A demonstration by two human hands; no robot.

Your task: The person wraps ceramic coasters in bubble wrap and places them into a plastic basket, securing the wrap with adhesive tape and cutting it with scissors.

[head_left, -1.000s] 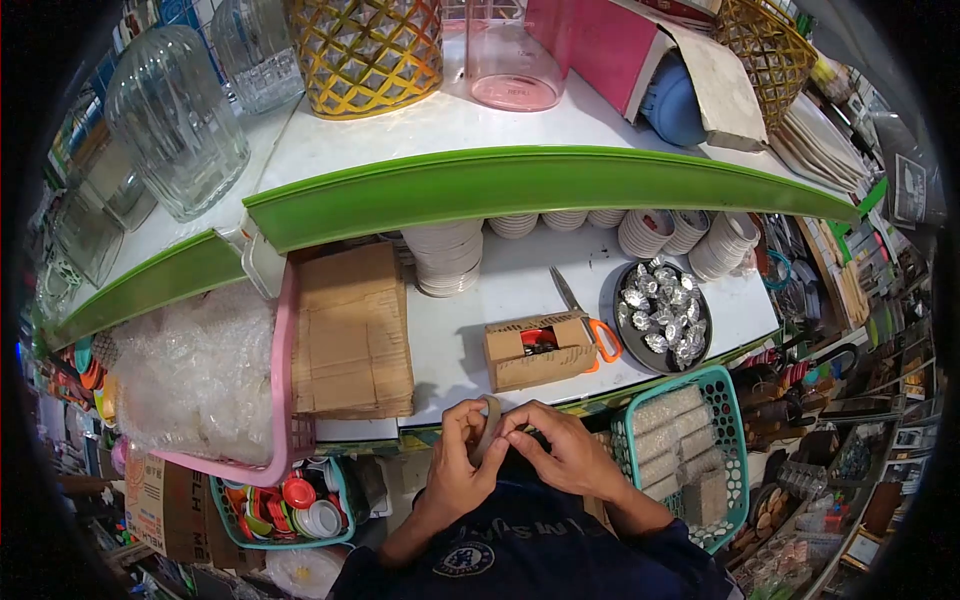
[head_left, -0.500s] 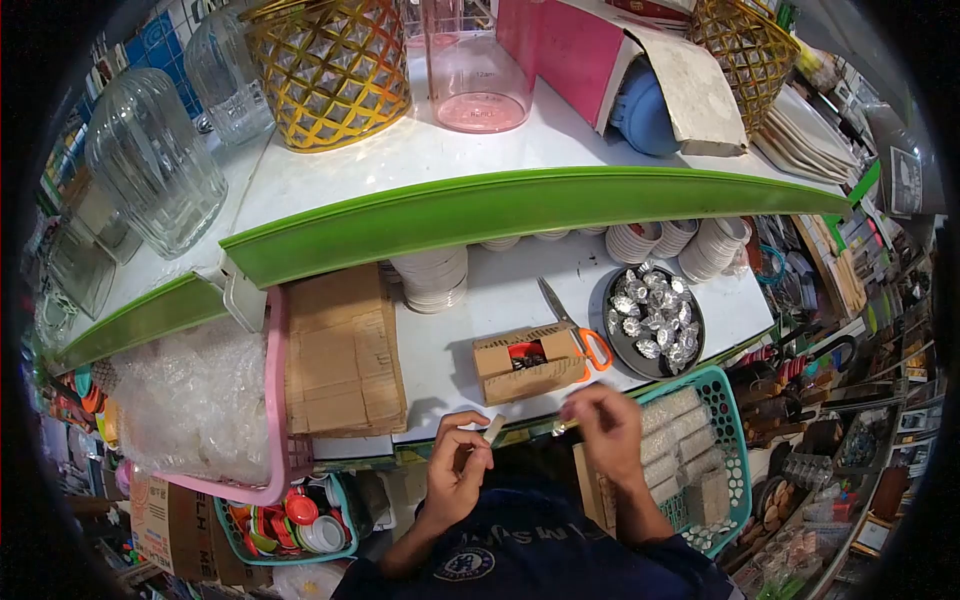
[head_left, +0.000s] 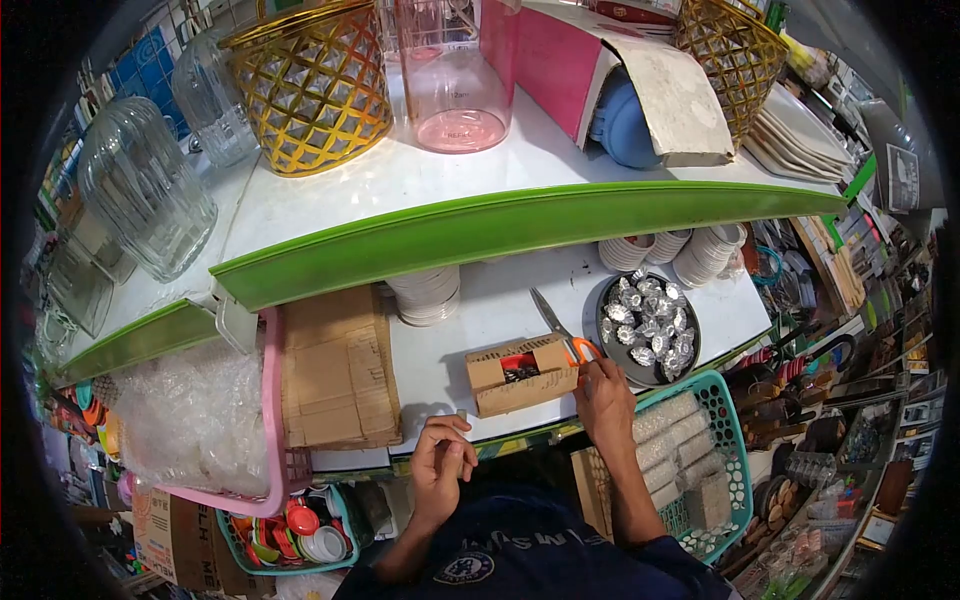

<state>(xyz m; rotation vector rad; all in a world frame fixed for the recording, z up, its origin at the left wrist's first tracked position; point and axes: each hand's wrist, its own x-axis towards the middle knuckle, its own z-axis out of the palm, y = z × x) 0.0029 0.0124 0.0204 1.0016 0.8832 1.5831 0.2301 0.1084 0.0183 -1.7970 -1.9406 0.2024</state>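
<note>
Partly beneath right grip (head_left: 606, 402), scissors (head_left: 555, 319)

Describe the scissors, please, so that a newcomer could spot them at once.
Find the white shelf below the green edging. Between the small cardboard box and round dark tray are the scissors, set apart by orange handles and a pointed blade.
</note>
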